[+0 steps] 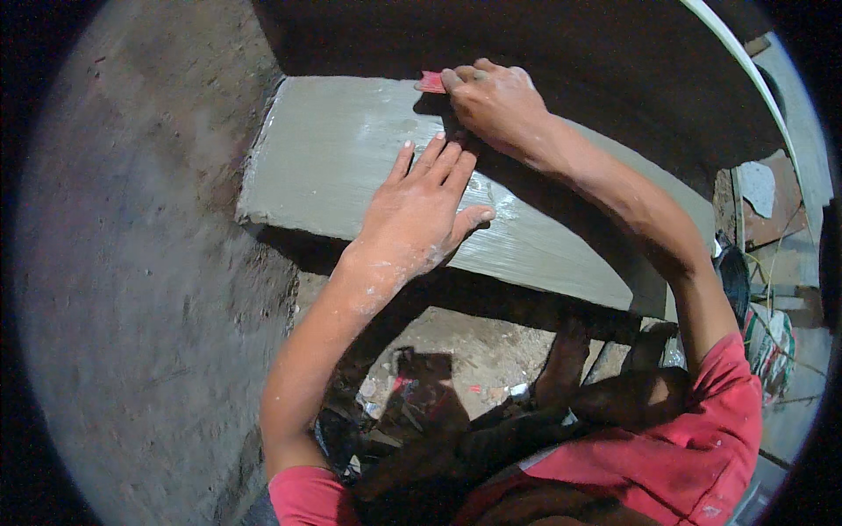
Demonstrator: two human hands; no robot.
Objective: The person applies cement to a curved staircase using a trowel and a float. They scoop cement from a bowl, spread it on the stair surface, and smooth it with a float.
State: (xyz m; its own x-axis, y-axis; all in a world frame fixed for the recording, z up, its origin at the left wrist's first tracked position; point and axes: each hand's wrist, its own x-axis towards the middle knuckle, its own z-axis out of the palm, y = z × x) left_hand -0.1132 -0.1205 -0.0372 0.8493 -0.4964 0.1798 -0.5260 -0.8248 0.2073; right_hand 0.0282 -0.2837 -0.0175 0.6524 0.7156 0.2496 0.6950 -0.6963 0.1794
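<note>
A long slab with a smooth, wet grey cement surface (324, 149) runs across the middle of the view. My left hand (417, 202) lies over it palm down, fingers stretched out and slightly spread, with pale smears on the wrist. Further back, by the slab's far edge, my right hand (500, 101) is closed on a small flat red piece (430, 82). Only the left end of that piece shows past my fingertips; the rest is hidden. Its kind cannot be made out. Fine streaks mark the cement near my left thumb.
A grey rough wall (132, 263) stands on the left, meeting the slab's end. Behind the slab rises a dark upright panel (561, 44). Below lies a dusty floor (465, 342) with scattered debris. A printed sack (772, 351) and thin cords are at the right.
</note>
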